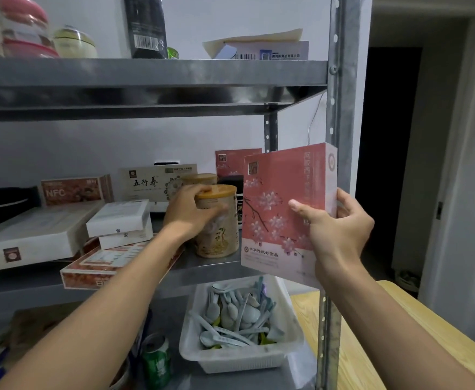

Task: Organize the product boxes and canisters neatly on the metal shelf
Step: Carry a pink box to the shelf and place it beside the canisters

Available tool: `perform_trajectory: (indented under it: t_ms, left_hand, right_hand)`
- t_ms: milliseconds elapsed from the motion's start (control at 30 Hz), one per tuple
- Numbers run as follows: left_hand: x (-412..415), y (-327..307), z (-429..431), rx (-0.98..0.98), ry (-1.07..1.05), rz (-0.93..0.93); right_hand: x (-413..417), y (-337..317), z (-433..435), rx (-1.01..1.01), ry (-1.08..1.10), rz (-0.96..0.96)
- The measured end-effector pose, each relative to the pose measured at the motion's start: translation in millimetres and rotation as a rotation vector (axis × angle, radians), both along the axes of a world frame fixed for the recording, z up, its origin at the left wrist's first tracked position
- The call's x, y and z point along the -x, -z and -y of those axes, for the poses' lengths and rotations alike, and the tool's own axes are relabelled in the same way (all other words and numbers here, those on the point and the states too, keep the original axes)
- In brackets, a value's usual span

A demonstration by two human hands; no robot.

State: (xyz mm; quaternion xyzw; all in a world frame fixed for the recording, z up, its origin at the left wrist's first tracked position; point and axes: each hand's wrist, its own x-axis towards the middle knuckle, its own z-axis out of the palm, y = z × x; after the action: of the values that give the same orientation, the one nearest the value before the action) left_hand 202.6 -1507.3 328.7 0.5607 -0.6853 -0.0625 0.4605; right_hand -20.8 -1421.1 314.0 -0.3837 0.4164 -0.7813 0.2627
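My right hand [335,229] grips a pink blossom-printed box [275,209] upright in front of the metal shelf's right post, thumb on its face and fingers round its right edge. My left hand [192,211] wraps round a beige canister with an orange lid [222,235] that stands on the middle shelf [211,264]. A second canister [199,179] and another pink box [232,161] stand behind. White boxes [118,220], a red NFC box [73,191] and a long red-trimmed box [98,268] lie to the left.
A white tub of plastic spoons [239,353] and a green can [156,361] sit on the shelf below. The upper shelf holds jars [28,29], a dark box [146,26] and a flat white box [261,49]. A wooden table [385,333] stands to the right, beyond it a dark doorway.
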Motion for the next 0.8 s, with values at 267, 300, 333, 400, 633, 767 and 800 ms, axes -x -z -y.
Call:
perform_trajectory:
  t_ms: [267,300,333,400,633,767,800]
  left_hand:
    - [-5,2,1,0.013,0.027,0.022]
    - [-5,2,2,0.017,0.03,0.017]
    - [-5,2,3,0.021,0.034,0.013]
    - [-6,2,3,0.024,0.043,0.017]
    - [-6,-1,4,0.016,0.071,0.025]
    - [-9,-1,8,0.023,0.097,0.013]
    - [-10,-1,9,0.025,0.106,0.014]
  right_hand:
    - [-14,-2,15,0.004,0.19,-0.029]
    - [-17,0,20,0.001,0.2,-0.028]
    - [-21,2,26,-0.002,0.213,-0.038]
    - [-28,7,37,0.001,0.242,-0.081]
    - [-43,19,79,-0.04,0.356,-0.208]
    - [-46,15,106,-0.081,0.37,-0.263]
    - [-46,14,111,-0.087,0.363,-0.276]
